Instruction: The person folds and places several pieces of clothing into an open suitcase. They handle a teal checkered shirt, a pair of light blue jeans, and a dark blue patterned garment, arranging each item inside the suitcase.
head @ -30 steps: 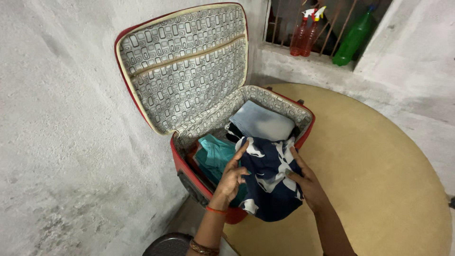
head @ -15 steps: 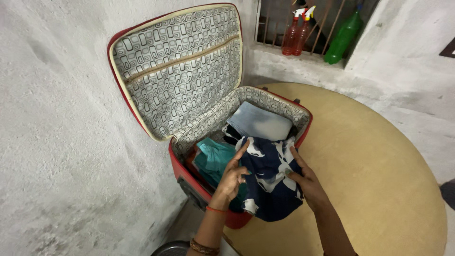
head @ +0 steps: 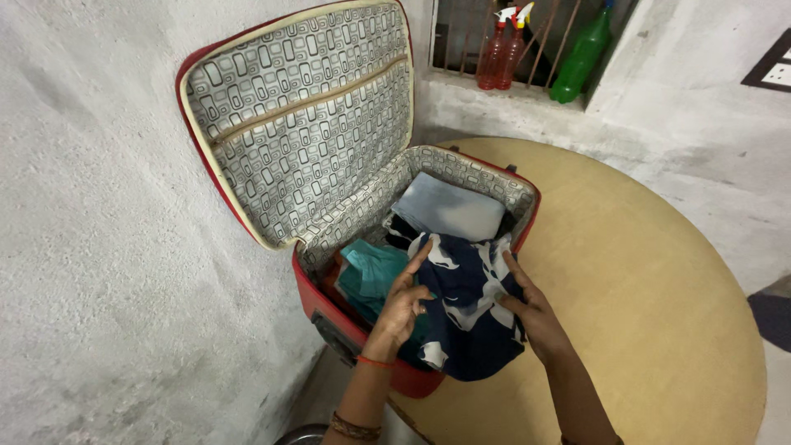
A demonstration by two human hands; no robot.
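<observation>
Where the open red suitcase point(head: 527, 216) sits on the round tan table point(head: 659, 280), lid point(head: 301, 124) propped back against the rough white wall point(head: 99, 247), holds a folded navy garment with white patches point(head: 465, 301) at its near end, partly draped over the front rim. Lies beside a teal cloth point(head: 367, 272) on the left and just in front of a folded pale blue-grey piece point(head: 449, 210) deeper inside. Flanked by both hands: left hand point(head: 401, 309) flat against the garment's left edge with fingers spread and pressing, right hand point(head: 531, 311) cupped on its right edge, fingers laid over the fabric. Neither clenched; more a steadying press from two sides than a pinch, though whether any fingertips curl under the cloth cannot be told. Looks soft, light and limp, likely to slump and unfold if lifted by one corner. Probably best taken from underneath at both side edges, palms supporting the fold so the bundle keeps its shape. Not fragile, not slippery by the look of it, but prone to snagging on the suitcase rim where it overhangs. Beyond, on the window ledge, two reddish spray bottles point(head: 498, 53) and a green bottle point(head: 581, 53), well apart from the hands.
</observation>
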